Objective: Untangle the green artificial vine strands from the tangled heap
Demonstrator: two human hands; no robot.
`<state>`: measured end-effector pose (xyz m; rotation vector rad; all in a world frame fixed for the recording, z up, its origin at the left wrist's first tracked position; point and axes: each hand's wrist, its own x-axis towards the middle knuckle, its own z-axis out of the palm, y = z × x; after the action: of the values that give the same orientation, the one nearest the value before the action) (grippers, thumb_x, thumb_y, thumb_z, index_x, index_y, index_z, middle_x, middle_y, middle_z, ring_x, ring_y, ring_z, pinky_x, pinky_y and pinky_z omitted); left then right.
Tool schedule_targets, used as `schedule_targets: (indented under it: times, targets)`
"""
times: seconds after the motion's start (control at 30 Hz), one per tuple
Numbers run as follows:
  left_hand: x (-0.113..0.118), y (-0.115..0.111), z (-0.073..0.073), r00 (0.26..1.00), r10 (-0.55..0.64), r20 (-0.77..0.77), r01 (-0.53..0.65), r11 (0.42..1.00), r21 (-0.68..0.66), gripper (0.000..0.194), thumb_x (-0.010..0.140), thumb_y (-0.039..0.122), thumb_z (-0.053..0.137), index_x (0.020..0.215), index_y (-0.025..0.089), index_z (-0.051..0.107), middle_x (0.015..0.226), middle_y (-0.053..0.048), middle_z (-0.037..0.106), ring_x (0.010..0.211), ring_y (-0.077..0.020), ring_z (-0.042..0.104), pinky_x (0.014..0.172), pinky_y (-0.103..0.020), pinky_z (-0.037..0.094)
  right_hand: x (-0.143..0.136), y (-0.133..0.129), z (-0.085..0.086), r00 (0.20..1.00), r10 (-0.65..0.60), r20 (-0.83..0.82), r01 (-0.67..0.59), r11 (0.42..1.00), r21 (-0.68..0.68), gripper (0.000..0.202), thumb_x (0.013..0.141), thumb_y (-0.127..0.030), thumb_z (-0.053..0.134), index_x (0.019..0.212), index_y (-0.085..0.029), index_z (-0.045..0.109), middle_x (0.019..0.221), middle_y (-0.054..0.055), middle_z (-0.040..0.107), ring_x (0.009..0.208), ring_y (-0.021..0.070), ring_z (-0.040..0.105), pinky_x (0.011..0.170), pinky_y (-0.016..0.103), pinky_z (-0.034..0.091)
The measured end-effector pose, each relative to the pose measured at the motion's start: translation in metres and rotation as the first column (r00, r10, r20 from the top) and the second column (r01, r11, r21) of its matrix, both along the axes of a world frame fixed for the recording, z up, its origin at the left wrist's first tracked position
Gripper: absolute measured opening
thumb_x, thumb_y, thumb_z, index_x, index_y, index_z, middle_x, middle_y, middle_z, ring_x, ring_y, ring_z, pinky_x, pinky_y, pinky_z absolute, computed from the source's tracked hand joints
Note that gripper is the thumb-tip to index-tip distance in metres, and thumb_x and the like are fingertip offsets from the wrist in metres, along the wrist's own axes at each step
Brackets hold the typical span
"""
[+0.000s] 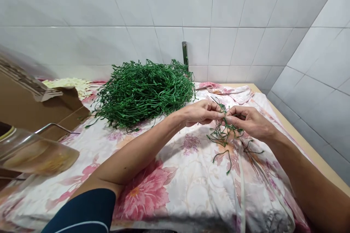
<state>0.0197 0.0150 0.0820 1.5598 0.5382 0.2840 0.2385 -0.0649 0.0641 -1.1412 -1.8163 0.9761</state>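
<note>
My left hand [205, 112] and my right hand [248, 121] meet over the right part of the cloth, fingertips almost touching. Both are closed in a pinch on thin green stems [222, 127], which look like artificial flower stems with small knobbed ends. Some of these hang down below my fingers, and a few loose ones [228, 160] lie on the cloth just beneath. The exact spot I pinch is partly hidden by my fingers. To the left, beyond my left forearm, a large tangled heap of the same green stems [147, 93] rests on the cloth.
A floral cloth [191, 189] covers the table, whose bare wooden edge [325, 169] shows at right. At left stand an open cardboard box [65, 107] and a clear jar [41, 156]. Pale pieces [72, 86] lie behind the box. White tiled walls [224, 3] close off the back and right.
</note>
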Motion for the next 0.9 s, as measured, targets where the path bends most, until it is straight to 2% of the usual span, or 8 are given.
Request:
schedule_targets:
  times: [0.1, 0.27, 0.43, 0.5, 0.6, 0.7, 0.8, 0.9]
  targets:
    - [-0.003, -0.001, 0.004, 1.0, -0.025, 0.004, 0.024, 0.999, 0.049, 0.04, 0.076, 0.046, 0.081, 0.086, 0.012, 0.063, 0.079, -0.003, 0.064, 0.05, -0.0033, 0.035, 0.046, -0.022, 0.019, 0.0, 0.0, 0.0, 1.0, 0.013, -0.022, -0.013, 1.0, -0.02, 0.03, 0.092, -0.047, 0.068, 0.087, -0.017, 0.07, 0.08, 0.004, 0.066, 0.072, 0.0147, 0.054, 0.063, 0.028, 0.04]
    - [-0.003, -0.001, 0.002, 1.0, 0.014, -0.022, -0.009, 0.982, 0.187, 0.037, 0.078, 0.046, 0.078, 0.083, 0.013, 0.063, 0.068, 0.002, 0.054, 0.053, -0.0063, 0.038, 0.049, -0.022, 0.023, -0.001, -0.001, -0.001, 1.0, -0.001, -0.007, 0.001, 1.0, -0.01, 0.031, 0.092, -0.047, 0.067, 0.088, -0.016, 0.07, 0.077, 0.003, 0.063, 0.067, 0.0134, 0.048, 0.06, 0.028, 0.036]
    - [0.001, -0.004, 0.0, 0.998, 0.062, -0.019, -0.05, 0.914, 0.402, 0.028, 0.084, 0.041, 0.069, 0.084, 0.013, 0.066, 0.069, 0.002, 0.055, 0.059, -0.0093, 0.044, 0.055, -0.023, 0.03, -0.005, -0.003, 0.001, 0.999, -0.044, 0.017, 0.044, 0.999, 0.011, 0.026, 0.092, -0.042, 0.065, 0.085, -0.017, 0.068, 0.075, 0.001, 0.06, 0.066, 0.013, 0.047, 0.06, 0.027, 0.035]
    - [0.003, -0.009, 0.001, 0.99, 0.131, -0.054, -0.08, 0.833, 0.547, 0.021, 0.086, 0.034, 0.064, 0.083, 0.013, 0.067, 0.069, 0.001, 0.057, 0.062, -0.011, 0.047, 0.058, -0.024, 0.033, -0.009, -0.004, 0.0, 0.994, -0.091, 0.051, 0.089, 0.995, 0.043, 0.024, 0.091, -0.04, 0.064, 0.083, -0.017, 0.066, 0.072, 0.0, 0.059, 0.064, 0.0128, 0.047, 0.058, 0.027, 0.034]
    - [0.007, -0.02, 0.001, 0.949, 0.287, -0.126, -0.087, 0.626, 0.775, 0.014, 0.088, 0.025, 0.059, 0.082, 0.015, 0.068, 0.07, -0.001, 0.061, 0.066, -0.0141, 0.052, 0.06, -0.026, 0.034, -0.015, -0.007, -0.004, 0.969, -0.199, 0.15, 0.179, 0.975, 0.134, 0.019, 0.09, -0.034, 0.062, 0.08, -0.019, 0.065, 0.068, -0.002, 0.057, 0.062, 0.013, 0.047, 0.058, 0.027, 0.034]
    - [0.011, -0.028, -0.006, 0.916, 0.373, -0.146, -0.033, 0.434, 0.9, 0.014, 0.088, 0.019, 0.054, 0.09, 0.017, 0.068, 0.086, -0.006, 0.069, 0.077, -0.0189, 0.06, 0.063, -0.029, 0.037, -0.02, -0.008, -0.01, 0.922, -0.286, 0.262, 0.225, 0.945, 0.239, 0.013, 0.09, -0.028, 0.058, 0.081, -0.02, 0.064, 0.067, -0.002, 0.059, 0.061, 0.0137, 0.05, 0.06, 0.027, 0.036]
    - [0.016, -0.032, -0.017, 0.885, 0.429, -0.18, 0.031, 0.332, 0.943, 0.016, 0.09, 0.021, 0.052, 0.098, 0.017, 0.065, 0.095, -0.009, 0.07, 0.08, -0.0227, 0.063, 0.065, -0.031, 0.041, -0.022, -0.009, -0.015, 0.878, -0.328, 0.348, 0.219, 0.922, 0.318, 0.012, 0.089, -0.026, 0.056, 0.082, -0.02, 0.064, 0.068, -0.001, 0.061, 0.061, 0.0148, 0.051, 0.063, 0.029, 0.037]
    - [0.019, -0.036, -0.025, 0.863, 0.463, -0.202, 0.07, 0.287, 0.955, 0.018, 0.089, 0.02, 0.052, 0.103, 0.016, 0.063, 0.101, -0.012, 0.069, 0.084, -0.0254, 0.064, 0.068, -0.034, 0.044, -0.025, -0.01, -0.018, 0.841, -0.375, 0.389, 0.209, 0.89, 0.406, 0.013, 0.089, -0.024, 0.054, 0.08, -0.02, 0.061, 0.071, 0.001, 0.062, 0.063, 0.0162, 0.052, 0.064, 0.03, 0.037]
